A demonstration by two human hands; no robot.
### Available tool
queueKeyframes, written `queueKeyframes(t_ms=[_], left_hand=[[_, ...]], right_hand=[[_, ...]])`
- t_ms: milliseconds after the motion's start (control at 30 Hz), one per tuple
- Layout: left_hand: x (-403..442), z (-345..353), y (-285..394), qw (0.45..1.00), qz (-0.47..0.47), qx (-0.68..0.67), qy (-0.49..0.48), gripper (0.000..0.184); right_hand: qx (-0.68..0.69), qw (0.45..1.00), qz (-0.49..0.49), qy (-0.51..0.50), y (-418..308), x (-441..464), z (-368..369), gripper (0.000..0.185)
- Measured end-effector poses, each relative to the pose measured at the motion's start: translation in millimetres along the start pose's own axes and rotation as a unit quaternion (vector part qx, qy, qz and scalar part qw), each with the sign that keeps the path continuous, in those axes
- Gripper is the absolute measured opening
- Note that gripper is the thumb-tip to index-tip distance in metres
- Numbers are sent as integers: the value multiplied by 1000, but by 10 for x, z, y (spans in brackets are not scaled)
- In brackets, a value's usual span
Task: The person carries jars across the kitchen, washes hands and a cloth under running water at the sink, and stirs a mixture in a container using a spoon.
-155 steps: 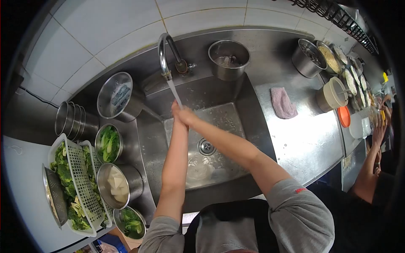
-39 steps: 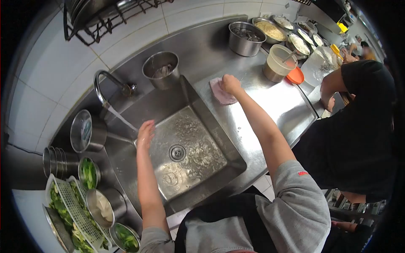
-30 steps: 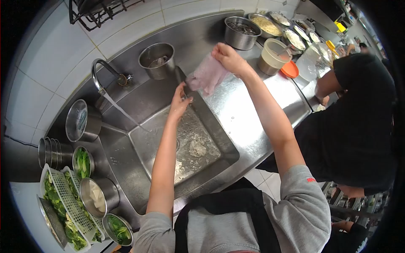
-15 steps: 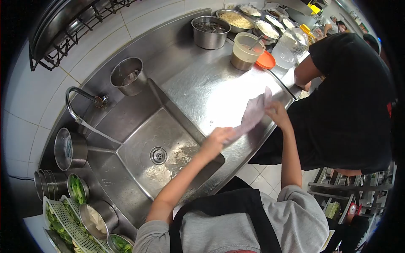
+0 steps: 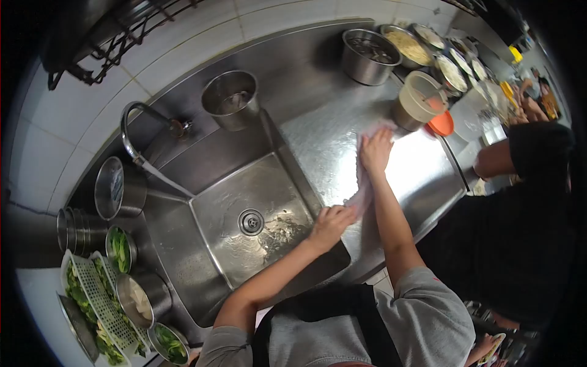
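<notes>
A pinkish-grey cloth (image 5: 365, 191) lies stretched lengthwise on the steel counter (image 5: 318, 144), just right of the sink. My left hand (image 5: 332, 227) is closed around its near end, close to the sink's right edge. On the far part of the cloth rests my right hand (image 5: 376, 151), palm down with fingers extended, pressing it to the metal. Beyond that hand stands a translucent plastic tub (image 5: 420, 98) with a utensil in it, beside an orange lid (image 5: 441, 123).
Water runs from the faucet (image 5: 137, 160) into the sink (image 5: 220, 202). Steel pots (image 5: 231, 101) and a vegetable basket (image 5: 101, 306) line the left and back. A large pot (image 5: 370, 58) and bowls of food (image 5: 406, 46) stand at the back right. A co-worker (image 5: 507, 244) stands close on my right.
The cloth, held raised between both hands before, now lies on the counter. My right hand has gone from pinching its end to lying flat on it. The view has shifted left.
</notes>
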State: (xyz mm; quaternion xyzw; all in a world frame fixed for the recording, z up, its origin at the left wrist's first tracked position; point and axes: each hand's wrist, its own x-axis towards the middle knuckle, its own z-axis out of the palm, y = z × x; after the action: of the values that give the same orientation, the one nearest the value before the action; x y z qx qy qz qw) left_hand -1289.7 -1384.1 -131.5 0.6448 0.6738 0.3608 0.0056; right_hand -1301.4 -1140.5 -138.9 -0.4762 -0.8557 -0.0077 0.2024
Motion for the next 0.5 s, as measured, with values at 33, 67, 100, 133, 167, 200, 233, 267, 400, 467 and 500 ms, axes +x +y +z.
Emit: queueKeyframes(t_ms=[33, 67, 100, 133, 167, 200, 233, 267, 400, 467, 500], left_hand=[[-17, -114, -132, 1000, -24, 15, 13, 23], [-34, -226, -258, 998, -47, 30, 27, 22], [-38, -332, -385, 997, -56, 38, 32, 22], [-27, -441, -514, 996, -76, 21, 43, 19], [-45, -559, -627, 994, -97, 3, 55, 17], [-157, -593, -802, 968, -192, -121, 111, 19], [-316, -610, -1007, 914, -279, -241, 169, 22], [-461, -744, -1215, 870, -325, -317, 190, 25], [-718, -1643, -1655, 722, -444, -425, 317, 32], [-802, -2097, -1832, 647, -476, -492, 337, 29], [-867, -2324, -1909, 603, -501, -541, 305, 26]], right_hand=[[28, 999, -31, 6, -273, 76, 67, 65], [45, 997, -59, -5, -577, 144, 135, 65], [62, 994, -88, -14, -873, 175, 185, 66], [69, 993, -100, -15, -1151, 141, 222, 66], [76, 986, -147, -28, -1427, 84, 248, 66], [82, 976, -196, -42, -1657, 21, 263, 67], [90, 972, -210, -46, -1834, -67, 243, 67], [103, 966, -230, -57, -1987, -194, 194, 66], [186, 935, -277, -121, -2419, -726, 116, 68], [267, 903, -276, -192, -2604, -950, 149, 67], [270, 898, -289, -195, -2714, -983, 61, 67]])
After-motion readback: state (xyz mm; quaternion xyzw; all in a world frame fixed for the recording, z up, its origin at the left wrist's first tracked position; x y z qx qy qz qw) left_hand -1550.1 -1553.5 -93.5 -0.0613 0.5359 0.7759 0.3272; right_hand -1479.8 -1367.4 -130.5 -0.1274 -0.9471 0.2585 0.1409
